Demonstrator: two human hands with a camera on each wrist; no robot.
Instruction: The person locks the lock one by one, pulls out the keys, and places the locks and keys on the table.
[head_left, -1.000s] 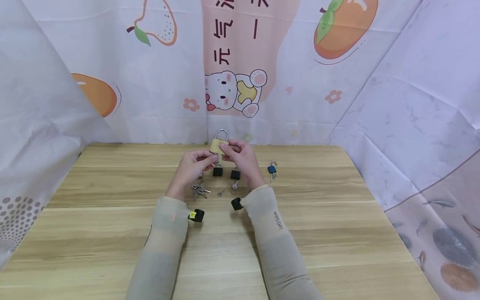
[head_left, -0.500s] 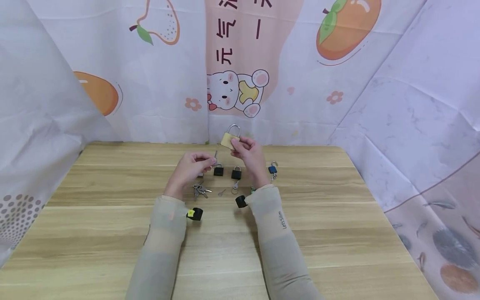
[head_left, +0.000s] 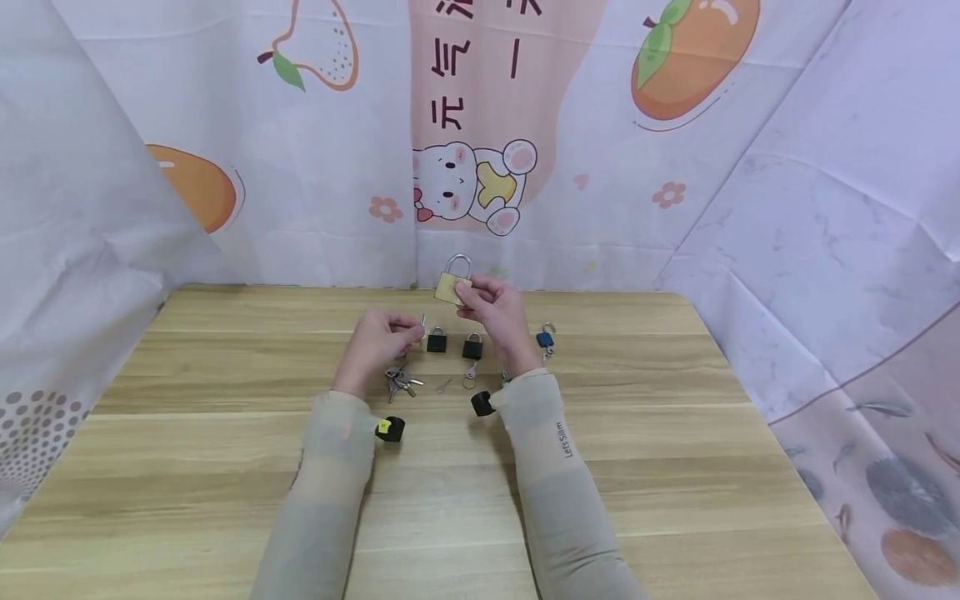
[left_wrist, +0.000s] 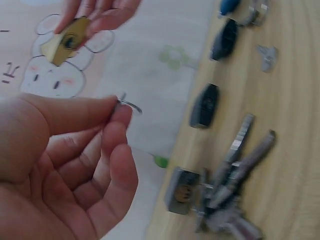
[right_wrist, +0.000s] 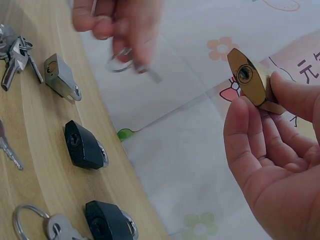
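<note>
My right hand holds up a brass padlock by its body, thumb on the face and shackle upward. In the right wrist view its keyhole shows in the underside. To the left and a bit lower, my left hand pinches a small key between thumb and fingertips, with a thin metal ring on it. The key is blurred in the right wrist view. A gap separates key and padlock. Beneath the hands stand two black padlocks and a silver padlock.
A bunch of keys lies on the wooden table below my left hand. Near it are a single small key and a key on a ring. A blue padlock with keys lies to the right. A printed curtain hangs behind.
The key was at the padlock's underside; the two then came apart. The padlock shifted right and up, then slightly back left and down, while my left hand drew a little left.
</note>
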